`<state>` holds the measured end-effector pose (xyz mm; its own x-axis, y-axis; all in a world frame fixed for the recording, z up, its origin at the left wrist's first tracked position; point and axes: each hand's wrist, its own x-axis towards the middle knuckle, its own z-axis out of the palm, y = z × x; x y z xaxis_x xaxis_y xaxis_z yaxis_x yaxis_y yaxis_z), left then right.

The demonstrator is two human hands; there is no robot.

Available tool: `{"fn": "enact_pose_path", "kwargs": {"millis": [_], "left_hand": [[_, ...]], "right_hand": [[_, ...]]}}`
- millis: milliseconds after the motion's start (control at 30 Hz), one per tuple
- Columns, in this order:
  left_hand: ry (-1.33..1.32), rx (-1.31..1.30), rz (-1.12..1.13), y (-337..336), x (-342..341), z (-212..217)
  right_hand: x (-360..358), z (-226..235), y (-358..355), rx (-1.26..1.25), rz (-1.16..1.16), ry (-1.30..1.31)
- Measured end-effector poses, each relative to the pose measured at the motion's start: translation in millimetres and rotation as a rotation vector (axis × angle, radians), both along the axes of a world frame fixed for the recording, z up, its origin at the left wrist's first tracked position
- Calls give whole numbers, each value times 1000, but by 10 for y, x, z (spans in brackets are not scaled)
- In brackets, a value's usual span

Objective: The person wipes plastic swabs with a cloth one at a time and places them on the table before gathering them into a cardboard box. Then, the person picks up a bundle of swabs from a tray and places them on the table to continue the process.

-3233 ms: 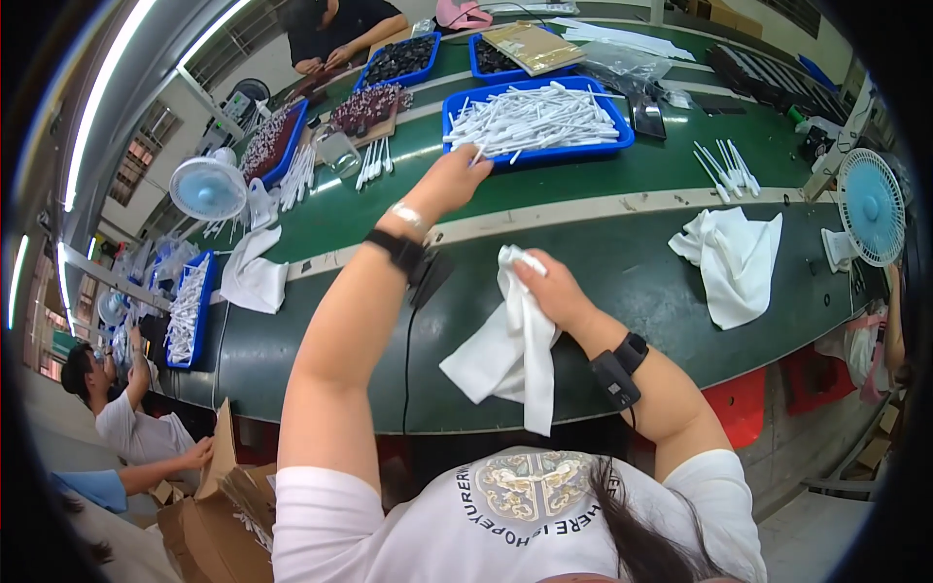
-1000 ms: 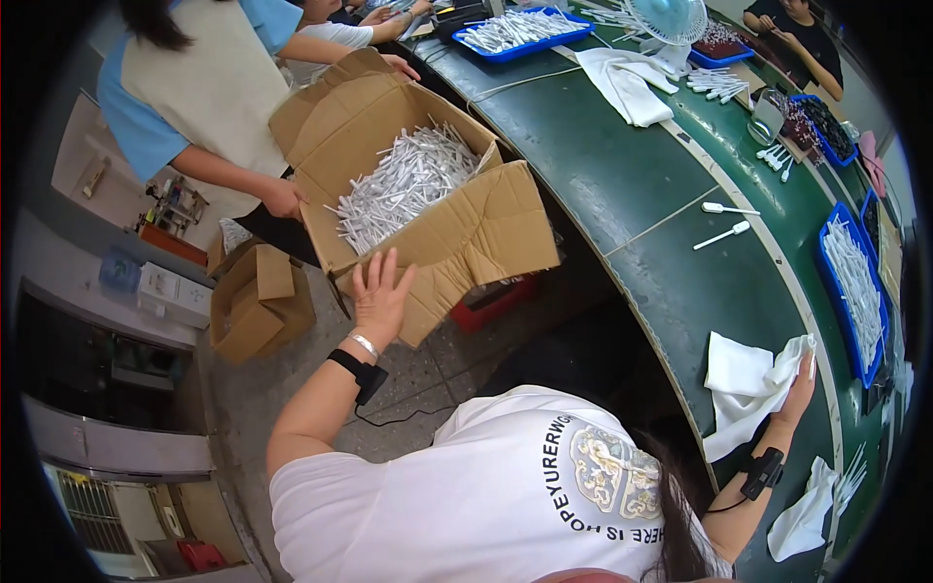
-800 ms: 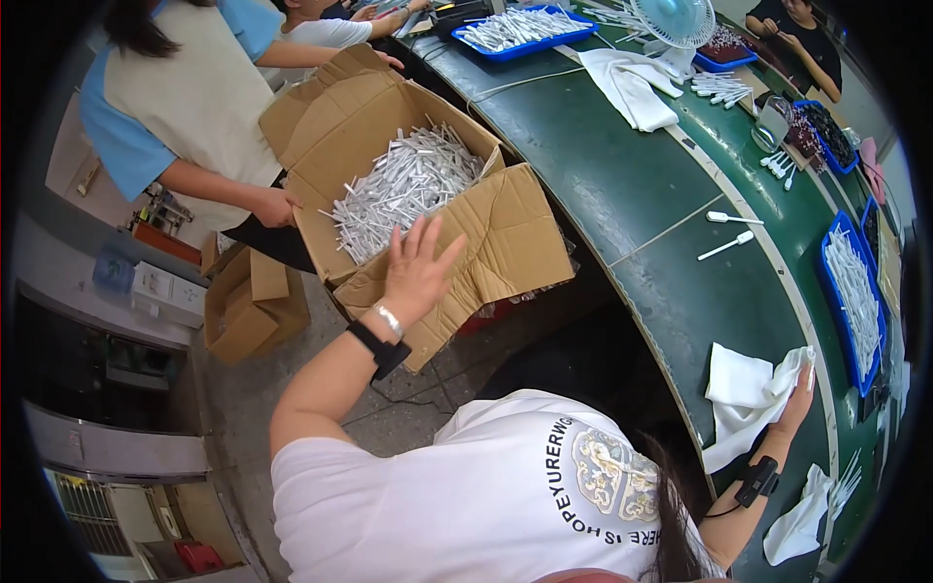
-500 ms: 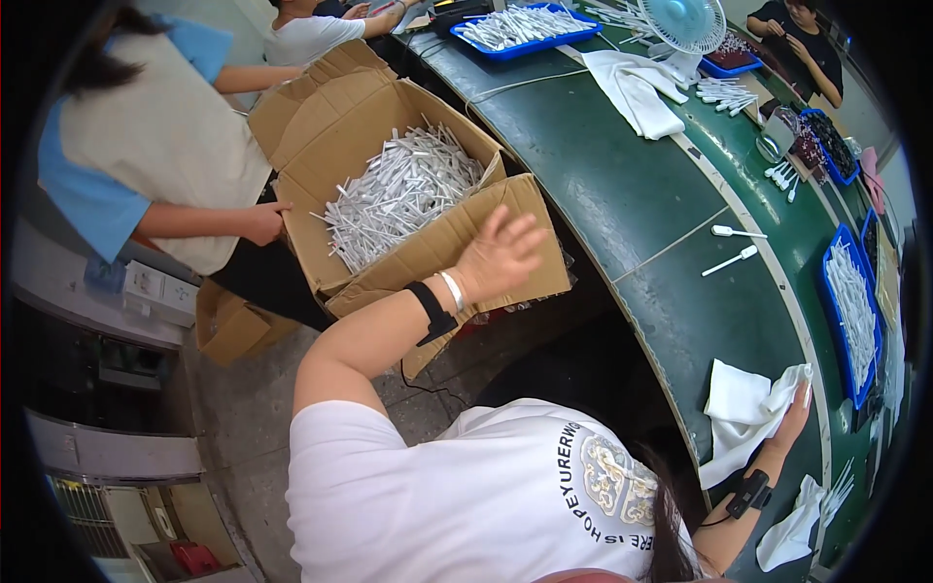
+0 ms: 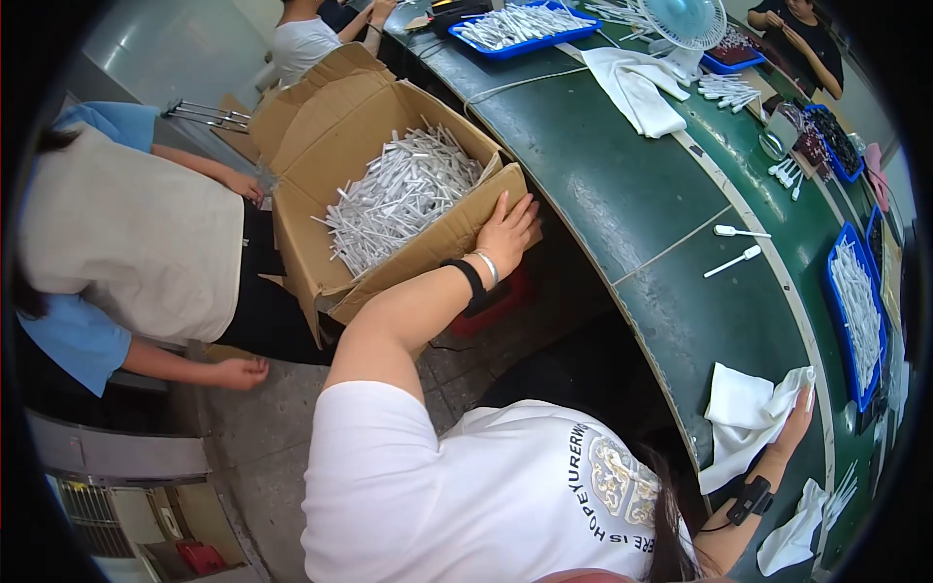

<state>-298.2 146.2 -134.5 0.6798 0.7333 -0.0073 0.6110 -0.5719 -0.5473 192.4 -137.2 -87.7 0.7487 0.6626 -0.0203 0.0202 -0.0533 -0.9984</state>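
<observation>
A large cardboard box (image 5: 301, 233) stands left of the green table, filled with loose white plastic sticks (image 5: 403, 194). My left hand (image 5: 507, 233) lies against the folded-down flap on the box's near right side, fingers stretched along the cardboard. On the table at right, my right hand (image 5: 795, 423) grips the edge of a crumpled white cloth (image 5: 743, 418); its fingers are partly hidden. Two white droppers (image 5: 734, 260) lie on the table ahead of that cloth.
A co-worker in a beige and blue top (image 5: 136, 233) stands beyond the box. Blue trays (image 5: 863, 400) of white pieces sit along the green table (image 5: 583, 185). A small fan (image 5: 685, 24) and another white cloth (image 5: 637, 92) are farther back. Another person works at the far right.
My left hand has come down onto the box flap, which is now folded down. The co-worker has let go of the box and stepped back left. My right hand stays on the cloth.
</observation>
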Motion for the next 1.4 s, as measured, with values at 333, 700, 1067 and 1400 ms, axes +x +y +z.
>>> {"fn": "enact_pose_path", "kwargs": {"millis": [333, 700, 1067, 1400], "left_hand": [[-455, -263, -246, -785, 97, 504], [-960, -163, -46, -1081, -348, 1025], [-1168, -1655, 1338, -1466, -189, -1301], [-706, -2053, 1548, -1401, 218, -2316]], "right_hand": [[60, -63, -13, -66, 30, -125], [-114, 32, 6, -19, 18, -74], [116, 386, -446, -447, 131, -806], [244, 134, -1032, -362, 427, -1130]]}}
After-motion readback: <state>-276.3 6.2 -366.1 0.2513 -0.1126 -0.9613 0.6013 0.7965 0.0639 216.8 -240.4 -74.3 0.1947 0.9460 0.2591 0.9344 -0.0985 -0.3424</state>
